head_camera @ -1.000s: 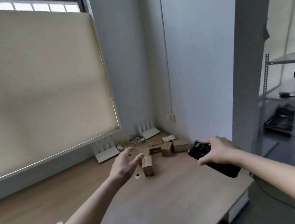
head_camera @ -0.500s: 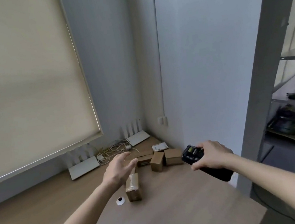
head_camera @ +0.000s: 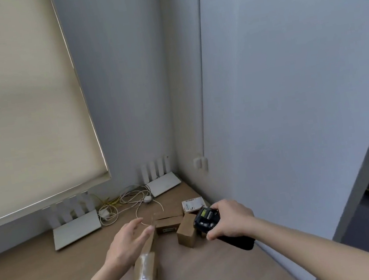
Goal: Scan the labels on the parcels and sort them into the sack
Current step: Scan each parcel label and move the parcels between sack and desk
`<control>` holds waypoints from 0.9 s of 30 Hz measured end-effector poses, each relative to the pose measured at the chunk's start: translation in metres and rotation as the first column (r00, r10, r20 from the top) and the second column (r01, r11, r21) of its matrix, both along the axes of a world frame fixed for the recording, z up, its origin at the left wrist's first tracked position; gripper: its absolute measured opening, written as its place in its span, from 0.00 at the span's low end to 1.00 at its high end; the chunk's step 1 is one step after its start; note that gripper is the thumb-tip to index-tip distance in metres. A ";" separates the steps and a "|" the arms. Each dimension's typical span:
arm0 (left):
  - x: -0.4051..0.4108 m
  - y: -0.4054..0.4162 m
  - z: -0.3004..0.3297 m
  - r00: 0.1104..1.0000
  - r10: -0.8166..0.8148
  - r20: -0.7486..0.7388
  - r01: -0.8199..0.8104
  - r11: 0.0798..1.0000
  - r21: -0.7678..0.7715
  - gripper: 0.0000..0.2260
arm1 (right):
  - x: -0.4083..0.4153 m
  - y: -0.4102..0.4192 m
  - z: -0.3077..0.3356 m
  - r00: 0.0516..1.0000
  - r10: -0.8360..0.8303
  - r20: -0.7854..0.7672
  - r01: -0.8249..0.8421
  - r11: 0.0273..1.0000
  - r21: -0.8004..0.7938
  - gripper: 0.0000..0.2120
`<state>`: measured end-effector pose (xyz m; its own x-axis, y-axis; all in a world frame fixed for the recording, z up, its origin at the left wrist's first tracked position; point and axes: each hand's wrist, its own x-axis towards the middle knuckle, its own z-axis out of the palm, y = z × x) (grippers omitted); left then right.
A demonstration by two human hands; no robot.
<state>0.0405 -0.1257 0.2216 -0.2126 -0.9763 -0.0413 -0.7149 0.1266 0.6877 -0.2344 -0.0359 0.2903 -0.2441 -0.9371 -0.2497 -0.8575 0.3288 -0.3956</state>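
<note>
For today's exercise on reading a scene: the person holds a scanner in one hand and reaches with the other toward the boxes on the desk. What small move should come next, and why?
Probably close the left hand on the long taped parcel. That hand is open right above it, while the right hand already grips the scanner, so a label can then be turned toward it.

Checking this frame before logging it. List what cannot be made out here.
- Sack: not in the head view.
- Label on the small parcel: too small to read.
- Box behind the scanner: mostly hidden by it and the right hand.
- Left hand: contact with the long parcel unclear.
</note>
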 end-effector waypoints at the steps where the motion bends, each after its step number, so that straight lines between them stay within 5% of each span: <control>1: -0.004 -0.011 -0.008 1.000 0.015 0.002 -0.015 1.000 0.009 0.25 | -0.005 -0.017 -0.007 1.000 0.018 0.002 -0.018 1.000 0.008 0.35; 11: 0.005 -0.067 -0.131 0.958 0.286 0.024 -0.285 0.939 0.193 0.25 | 0.002 -0.149 -0.135 0.980 0.169 0.102 -0.184 0.970 0.158 0.42; 17: 0.027 -0.058 -0.226 0.883 0.454 0.119 -0.463 0.799 0.384 0.28 | 0.049 -0.210 -0.216 0.926 0.357 0.125 -0.377 0.896 0.236 0.36; 23: 0.026 -0.058 -0.278 0.800 0.597 0.059 -0.520 0.641 0.564 0.23 | 0.093 -0.265 -0.274 0.851 0.513 0.110 -0.524 0.815 0.249 0.35; 27: 0.016 -0.064 -0.295 0.619 0.780 -0.089 -0.462 0.453 0.762 0.15 | 0.111 -0.283 -0.302 0.792 0.593 0.146 -0.609 0.747 0.267 0.34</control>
<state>0.0566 -0.1896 -0.0731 0.2934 -0.5905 -0.7519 -0.0642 -0.7968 0.6008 -0.1236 -0.3191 -0.0115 0.3654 -0.7697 -0.5236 -0.8984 -0.1444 -0.4147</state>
